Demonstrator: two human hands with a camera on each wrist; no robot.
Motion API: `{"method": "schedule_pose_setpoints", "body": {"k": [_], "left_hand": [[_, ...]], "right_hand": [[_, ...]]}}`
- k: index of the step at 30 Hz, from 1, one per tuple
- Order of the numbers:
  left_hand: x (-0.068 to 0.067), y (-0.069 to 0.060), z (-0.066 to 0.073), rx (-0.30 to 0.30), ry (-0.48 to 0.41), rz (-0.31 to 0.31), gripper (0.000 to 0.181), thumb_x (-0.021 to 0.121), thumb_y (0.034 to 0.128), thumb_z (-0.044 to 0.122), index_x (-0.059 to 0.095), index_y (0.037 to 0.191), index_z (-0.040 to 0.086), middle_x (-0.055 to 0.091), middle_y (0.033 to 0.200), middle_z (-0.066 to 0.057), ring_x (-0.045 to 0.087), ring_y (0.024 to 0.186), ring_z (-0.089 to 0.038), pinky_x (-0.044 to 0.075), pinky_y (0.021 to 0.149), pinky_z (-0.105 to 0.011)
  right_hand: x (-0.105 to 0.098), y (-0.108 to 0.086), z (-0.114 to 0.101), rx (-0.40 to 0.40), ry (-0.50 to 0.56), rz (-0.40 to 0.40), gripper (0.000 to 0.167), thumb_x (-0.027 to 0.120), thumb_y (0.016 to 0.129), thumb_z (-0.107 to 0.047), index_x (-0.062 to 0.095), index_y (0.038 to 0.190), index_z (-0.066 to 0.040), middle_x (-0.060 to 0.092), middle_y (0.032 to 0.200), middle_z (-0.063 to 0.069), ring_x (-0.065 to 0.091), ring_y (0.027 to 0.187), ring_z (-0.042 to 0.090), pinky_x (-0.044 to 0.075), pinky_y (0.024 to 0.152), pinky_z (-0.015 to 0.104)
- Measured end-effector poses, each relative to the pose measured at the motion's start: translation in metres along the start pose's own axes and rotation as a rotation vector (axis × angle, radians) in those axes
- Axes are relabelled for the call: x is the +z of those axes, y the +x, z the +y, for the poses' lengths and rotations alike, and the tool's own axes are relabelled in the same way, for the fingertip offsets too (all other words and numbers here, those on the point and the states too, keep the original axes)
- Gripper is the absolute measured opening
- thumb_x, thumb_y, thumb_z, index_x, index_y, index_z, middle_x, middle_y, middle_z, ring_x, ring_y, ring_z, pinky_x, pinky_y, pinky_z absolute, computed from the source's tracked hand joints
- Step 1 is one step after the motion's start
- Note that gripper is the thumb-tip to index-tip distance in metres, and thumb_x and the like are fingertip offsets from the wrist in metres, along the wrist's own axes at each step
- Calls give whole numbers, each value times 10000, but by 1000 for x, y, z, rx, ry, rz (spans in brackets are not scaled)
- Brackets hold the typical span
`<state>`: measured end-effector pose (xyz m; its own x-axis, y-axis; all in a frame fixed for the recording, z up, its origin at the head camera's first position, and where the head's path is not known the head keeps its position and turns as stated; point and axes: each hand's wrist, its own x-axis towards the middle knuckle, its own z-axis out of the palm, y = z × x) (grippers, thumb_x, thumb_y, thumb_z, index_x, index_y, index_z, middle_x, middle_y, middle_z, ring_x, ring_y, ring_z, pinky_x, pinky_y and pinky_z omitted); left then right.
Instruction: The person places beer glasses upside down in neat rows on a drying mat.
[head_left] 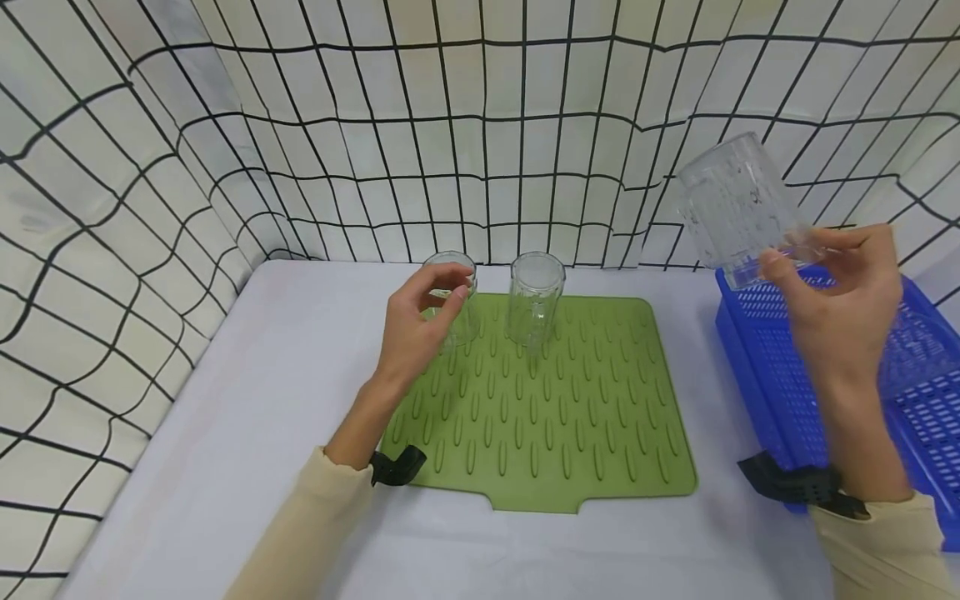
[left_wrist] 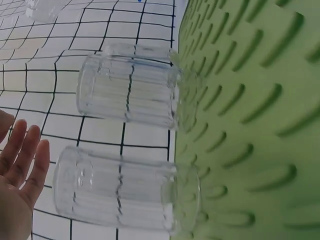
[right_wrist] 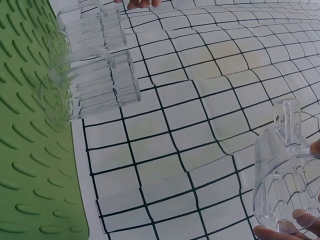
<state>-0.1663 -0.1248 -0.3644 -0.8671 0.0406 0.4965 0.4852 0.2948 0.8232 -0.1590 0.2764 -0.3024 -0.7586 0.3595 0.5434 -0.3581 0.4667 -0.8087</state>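
My right hand point(head_left: 851, 308) holds a tilted clear glass mug point(head_left: 738, 204) in the air over the blue basket's back edge. In the right wrist view, fingertips point(right_wrist: 302, 220) grip that mug point(right_wrist: 267, 170) near its rim. My left hand point(head_left: 416, 325), fingers loosely bent, is beside the left of two glass mugs on the green mat point(head_left: 532, 400). The left wrist view shows a gap between this hand point(left_wrist: 20, 185) and the near mug point(left_wrist: 120, 192). The other mug point(head_left: 536, 300) stands just to the right, at the mat's back edge.
The blue basket point(head_left: 757, 392) is at the right, with something clear point(head_left: 915, 354) inside it. A black wire grid point(head_left: 487, 117) over white sheeting rises behind and along the sides of the white table point(head_left: 247, 400).
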Motion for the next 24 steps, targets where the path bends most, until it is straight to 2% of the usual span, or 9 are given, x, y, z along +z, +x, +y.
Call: {"method": "schedule_pose_setpoints", "body": {"k": [6, 12, 14, 19, 24], "left_hand": [[17, 11, 9, 3, -19, -34, 257, 670, 1015, 117, 697, 1270, 96, 714, 1208, -82, 683, 1086, -171, 580, 867, -271], [32, 19, 16, -3, -53, -75, 291, 665, 1019, 135, 674, 1309, 107, 701, 1272, -127, 683, 1128, -188, 585, 886, -279], [37, 22, 18, -3, -77, -85, 298, 662, 1019, 130, 665, 1316, 103, 691, 1293, -142, 682, 1138, -194, 587, 885, -278], [48, 25, 23, -8, -128, -99, 310, 664, 1017, 122, 651, 1325, 92, 677, 1323, -156, 680, 1155, -195, 595, 894, -289], [59, 28, 28, -35, -186, -132, 336, 661, 1018, 123, 632, 1351, 84, 670, 1336, -168, 675, 1172, -203, 604, 940, -328]], "right_hand": [[8, -6, -4, -2, 52, -12, 377, 783, 905, -75, 619, 1244, -62, 669, 1160, -137, 655, 1144, 114, 533, 890, 186], [18, -9, -6, -33, 183, -10, 361, 782, 877, -14, 626, 1203, -3, 663, 1115, -80, 664, 1083, 136, 507, 906, 228], [22, -11, -6, -41, 227, -9, 342, 779, 871, 9, 640, 1182, -16, 670, 1107, -52, 669, 1061, 143, 544, 870, 194], [32, -16, -7, -33, 432, -40, 335, 772, 842, 85, 648, 1125, -45, 700, 1089, 47, 688, 1023, 183, 614, 720, 155], [39, -22, -7, -26, 568, -67, 344, 767, 821, 125, 634, 1107, -14, 690, 1072, 90, 689, 990, 202, 627, 681, 185]]}}
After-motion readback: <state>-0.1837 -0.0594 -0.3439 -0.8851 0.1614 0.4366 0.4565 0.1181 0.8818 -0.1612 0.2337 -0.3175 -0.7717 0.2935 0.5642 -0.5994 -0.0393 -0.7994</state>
